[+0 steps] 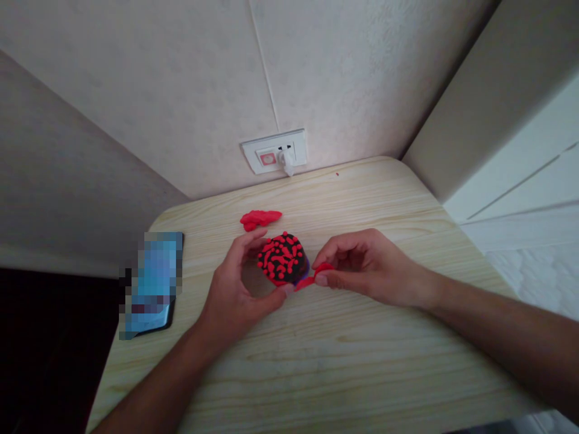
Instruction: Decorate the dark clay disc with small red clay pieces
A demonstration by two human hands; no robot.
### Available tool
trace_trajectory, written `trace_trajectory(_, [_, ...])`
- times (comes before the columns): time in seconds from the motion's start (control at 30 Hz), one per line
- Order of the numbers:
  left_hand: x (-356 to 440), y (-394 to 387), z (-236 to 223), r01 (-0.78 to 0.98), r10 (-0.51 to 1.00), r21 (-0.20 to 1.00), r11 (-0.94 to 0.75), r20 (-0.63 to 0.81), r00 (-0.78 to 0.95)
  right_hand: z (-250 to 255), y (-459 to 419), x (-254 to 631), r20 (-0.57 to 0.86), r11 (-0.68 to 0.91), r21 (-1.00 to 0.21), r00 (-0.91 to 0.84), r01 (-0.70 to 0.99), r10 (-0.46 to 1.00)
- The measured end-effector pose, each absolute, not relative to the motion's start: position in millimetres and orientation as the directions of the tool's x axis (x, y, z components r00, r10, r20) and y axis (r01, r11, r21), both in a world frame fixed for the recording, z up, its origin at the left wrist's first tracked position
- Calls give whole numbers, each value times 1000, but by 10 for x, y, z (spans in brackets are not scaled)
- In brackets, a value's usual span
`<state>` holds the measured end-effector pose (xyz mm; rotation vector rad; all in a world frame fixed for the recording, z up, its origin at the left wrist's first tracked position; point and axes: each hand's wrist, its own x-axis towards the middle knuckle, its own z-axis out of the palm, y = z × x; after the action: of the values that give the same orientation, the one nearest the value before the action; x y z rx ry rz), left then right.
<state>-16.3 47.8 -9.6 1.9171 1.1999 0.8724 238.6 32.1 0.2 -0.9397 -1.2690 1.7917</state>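
Observation:
A small round clay cake [283, 256] with a dark top, covered in red dots and short red strips, stands on the wooden table. A bit of purple shows low on its right side. My left hand [239, 277] curves around the cake, fingers behind it and thumb at its front edge. Between thumb and fingers, my right hand [357, 268] pinches a red clay strip [306, 283], whose other end reaches the cake's lower front right. Behind the cake lies a lumpy piece of red clay [260, 219].
A phone [156, 280], its screen blurred out, rests at the table's left edge. On the wall behind, a socket plate [274, 150] holds a white plug [286, 161]. The wooden tabletop [335, 361] meets the wall at the back.

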Motion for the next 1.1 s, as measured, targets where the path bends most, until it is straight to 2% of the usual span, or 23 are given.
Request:
trace_trajectory(0.3, [-53, 393, 22, 126, 927, 991, -39, -11, 376, 88, 330, 2355, -145, -237, -953, -401, -190, 905])
trace_trajectory(0.73, [44, 371, 40, 5, 934, 987, 158, -151, 325, 89, 318, 2317, -133, -255, -923, -383, -288, 914])
trace_trajectory(1.1, [35, 347, 14, -105, 909, 968, 227, -172, 379, 82, 262, 2283, -106, -207, -936, -335, -283, 936])
